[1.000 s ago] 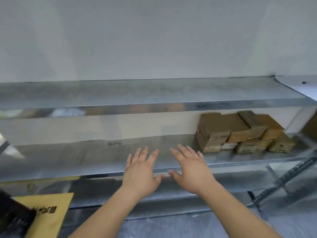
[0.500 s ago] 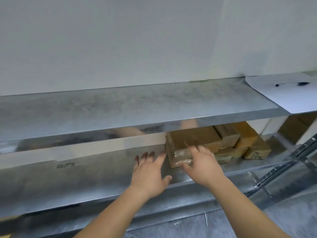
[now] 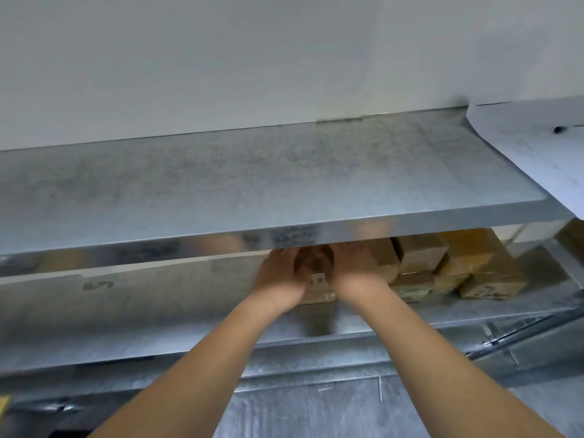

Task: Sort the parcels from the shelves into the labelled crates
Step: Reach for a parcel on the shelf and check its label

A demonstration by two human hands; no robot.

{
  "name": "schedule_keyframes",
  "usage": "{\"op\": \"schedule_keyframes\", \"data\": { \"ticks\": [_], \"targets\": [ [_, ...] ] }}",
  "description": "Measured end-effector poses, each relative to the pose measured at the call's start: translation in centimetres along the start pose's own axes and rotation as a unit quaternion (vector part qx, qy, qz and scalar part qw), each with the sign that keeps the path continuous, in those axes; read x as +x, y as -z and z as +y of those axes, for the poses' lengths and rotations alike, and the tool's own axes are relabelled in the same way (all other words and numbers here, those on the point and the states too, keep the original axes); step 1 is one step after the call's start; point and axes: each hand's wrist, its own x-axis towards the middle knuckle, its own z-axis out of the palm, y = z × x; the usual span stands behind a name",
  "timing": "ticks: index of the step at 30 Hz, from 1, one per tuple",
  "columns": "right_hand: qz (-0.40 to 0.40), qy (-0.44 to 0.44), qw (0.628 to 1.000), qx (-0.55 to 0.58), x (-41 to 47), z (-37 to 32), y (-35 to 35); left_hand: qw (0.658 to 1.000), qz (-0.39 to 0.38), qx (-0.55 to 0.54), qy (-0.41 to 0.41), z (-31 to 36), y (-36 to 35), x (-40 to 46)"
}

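- The parcel [image 3: 317, 284] sat on the lower shelf [image 3: 158, 311], leftmost of the brown stack [image 3: 442, 267].
- It lay between the hands: left hand [image 3: 278, 276] at its nine o'clock, right hand [image 3: 354, 270] at three.
- Both hands' fingers curled round it; its long axis was hidden.

A white sheet of paper [image 3: 534, 153] lies at two o'clock, and its corner hangs over the front edge there. A dark pen [image 3: 565, 129] rests on it. Behind, at twelve o'clock, stands a plain white wall [image 3: 252, 58].
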Motion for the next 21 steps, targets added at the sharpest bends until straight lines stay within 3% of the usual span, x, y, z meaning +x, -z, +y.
{"op": "schedule_keyframes", "data": {
  "ticks": [5,10,15,18,21],
  "targets": [
    [-0.01,-0.068,0.997,0.045,0.1,-0.7,0.3,0.997,0.056,0.027,0.054,-0.1,0.9,-0.7],
    [0.027,-0.074,0.98,0.181,-0.7,-2.2,-0.8,0.983,0.084,-0.117,0.11,-0.9,2.7,-4.2],
    [0.011,0.031,0.972,0.231,-2.2,-4.5,-3.3,0.987,0.094,-0.059,0.112,-4.9,3.8,-8.1],
    [-0.061,0.1,0.97,0.214,-3.3,-6.4,-5.3,0.986,0.102,-0.075,0.111,-7.7,4.7,-11.2],
    [-0.057,0.159,0.957,0.236,-4.9,-8.7,-7.7,0.981,0.135,-0.087,0.109,-10.4,5.7,-15.1]
  ]
}}
